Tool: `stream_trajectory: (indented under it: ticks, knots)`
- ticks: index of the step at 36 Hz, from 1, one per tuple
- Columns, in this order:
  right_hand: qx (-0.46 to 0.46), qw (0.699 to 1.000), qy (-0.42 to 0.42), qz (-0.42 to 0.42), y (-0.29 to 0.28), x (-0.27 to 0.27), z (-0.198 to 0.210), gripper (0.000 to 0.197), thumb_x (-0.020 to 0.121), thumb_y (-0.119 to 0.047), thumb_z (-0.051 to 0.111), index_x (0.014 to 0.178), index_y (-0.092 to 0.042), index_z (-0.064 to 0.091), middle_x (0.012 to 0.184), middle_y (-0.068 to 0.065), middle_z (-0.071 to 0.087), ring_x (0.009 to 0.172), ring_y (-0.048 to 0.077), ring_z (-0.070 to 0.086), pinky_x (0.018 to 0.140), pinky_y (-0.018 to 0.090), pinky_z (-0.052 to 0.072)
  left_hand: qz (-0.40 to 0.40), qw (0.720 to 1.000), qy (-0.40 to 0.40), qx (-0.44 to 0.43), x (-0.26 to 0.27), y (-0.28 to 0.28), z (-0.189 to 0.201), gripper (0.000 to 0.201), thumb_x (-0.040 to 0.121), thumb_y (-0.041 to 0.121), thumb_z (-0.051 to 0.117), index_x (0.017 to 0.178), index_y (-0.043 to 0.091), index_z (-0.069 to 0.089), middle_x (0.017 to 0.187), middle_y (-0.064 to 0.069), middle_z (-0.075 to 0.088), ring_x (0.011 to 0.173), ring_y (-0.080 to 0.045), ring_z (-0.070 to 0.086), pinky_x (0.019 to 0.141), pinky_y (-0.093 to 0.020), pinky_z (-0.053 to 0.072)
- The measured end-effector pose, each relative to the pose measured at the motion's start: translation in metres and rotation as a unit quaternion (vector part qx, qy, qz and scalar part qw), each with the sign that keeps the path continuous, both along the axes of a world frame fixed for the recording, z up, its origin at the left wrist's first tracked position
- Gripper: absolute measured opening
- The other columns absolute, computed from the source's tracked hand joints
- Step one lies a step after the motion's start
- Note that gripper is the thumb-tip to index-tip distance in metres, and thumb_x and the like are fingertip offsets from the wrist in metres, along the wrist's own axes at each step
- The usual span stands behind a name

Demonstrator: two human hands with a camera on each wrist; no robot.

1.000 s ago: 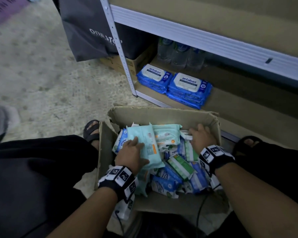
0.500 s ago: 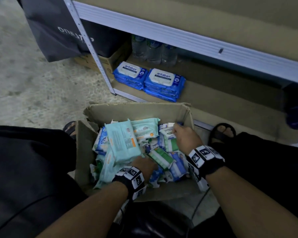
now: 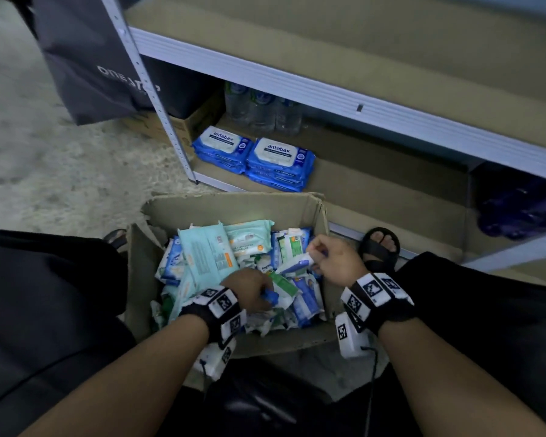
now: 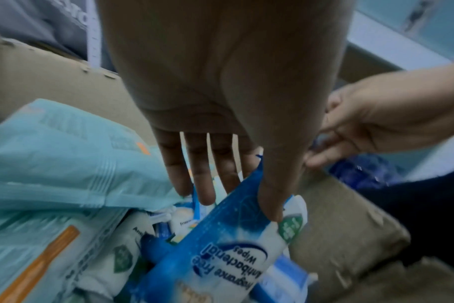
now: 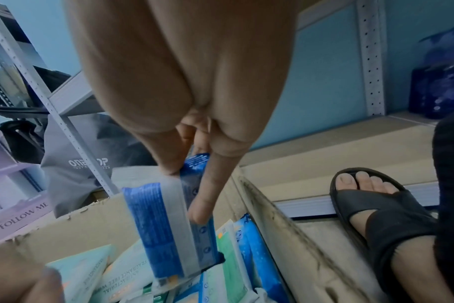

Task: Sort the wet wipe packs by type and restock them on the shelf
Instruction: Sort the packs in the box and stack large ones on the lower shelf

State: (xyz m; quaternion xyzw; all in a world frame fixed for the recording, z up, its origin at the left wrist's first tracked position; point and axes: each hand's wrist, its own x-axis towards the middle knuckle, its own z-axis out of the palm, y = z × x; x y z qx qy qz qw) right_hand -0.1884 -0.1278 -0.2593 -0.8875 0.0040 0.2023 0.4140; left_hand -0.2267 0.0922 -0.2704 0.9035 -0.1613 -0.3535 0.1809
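A cardboard box (image 3: pixel 234 209) on the floor holds several mixed wipe packs: teal, green and blue-and-white. My left hand (image 3: pixel 249 288) is down in the box, thumb and fingers pinching a small blue antibacterial wipes pack (image 4: pixel 220 246). My right hand (image 3: pixel 331 257) is raised over the box's right side and grips another small blue-and-white pack (image 5: pixel 169 225) between thumb and fingers. Two stacks of blue antabax packs (image 3: pixel 256 156) lie on the bottom shelf (image 3: pixel 375 190) behind the box.
Water bottles (image 3: pixel 259 111) stand at the back of the bottom shelf. A grey bag (image 3: pixel 92 64) hangs by the shelf's left upright post (image 3: pixel 152 93). Dark blue packs (image 3: pixel 524 209) sit at the shelf's right. My sandalled foot (image 3: pixel 379 247) rests beside the box.
My left hand moved from the large teal pack to the box's middle and took a small blue pack. My right hand lifted a small blue pack out of the pile.
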Motion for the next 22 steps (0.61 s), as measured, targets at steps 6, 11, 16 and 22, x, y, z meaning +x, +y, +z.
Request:
stream_trajectory:
  ticks: [6, 11, 16, 22]
  knots:
    - [-0.009, 0.995, -0.021, -0.093, 0.01, -0.009, 0.014, 0.021, 0.08, -0.033, 0.074, 0.069, -0.018, 0.065, 0.07, -0.005, 0.067, 0.073, 0.011, 0.063, 0.067, 0.022, 0.044, 0.204, 0.971, 0.006, -0.127, -0.012, 0.016, 0.011, 0.017, 0.082, 0.031, 0.073, 0.086, 0.029, 0.056, 0.093, 0.0, 0.069, 0.088, -0.018, 0.063, 0.078, -0.031, 0.048]
    - [0.01, 0.994, -0.058, -0.096, 0.014, -0.018, 0.01, 0.024, 0.071, -0.018, 0.086, 0.07, -0.017, 0.063, 0.074, -0.006, 0.067, 0.072, 0.007, 0.061, 0.066, 0.015, 0.045, 0.382, 0.893, 0.057, -0.23, -0.021, 0.026, 0.019, 0.025, 0.072, 0.038, 0.072, 0.085, 0.028, 0.053, 0.085, -0.006, 0.063, 0.073, -0.024, 0.061, 0.075, -0.049, 0.056]
    - [0.044, 0.99, -0.022, -0.129, 0.027, -0.019, 0.009, 0.034, 0.071, -0.002, 0.082, 0.079, -0.025, 0.058, 0.084, -0.004, 0.064, 0.085, 0.018, 0.062, 0.082, 0.032, 0.05, 0.483, 0.806, 0.063, -0.336, -0.021, 0.038, 0.035, 0.039, 0.087, 0.001, 0.064, 0.116, 0.025, 0.055, 0.104, -0.013, 0.05, 0.078, -0.033, 0.066, 0.066, -0.049, 0.061]
    - [0.05, 0.982, 0.08, -0.167, 0.034, -0.017, 0.015, 0.056, 0.076, -0.003, 0.078, 0.127, -0.014, 0.059, 0.109, -0.001, 0.057, 0.098, 0.013, 0.055, 0.082, 0.023, 0.042, 0.575, 0.731, 0.076, -0.36, -0.016, 0.056, 0.045, 0.036, 0.074, -0.001, 0.065, 0.102, 0.022, 0.059, 0.095, -0.01, 0.058, 0.083, -0.032, 0.063, 0.078, -0.061, 0.056]
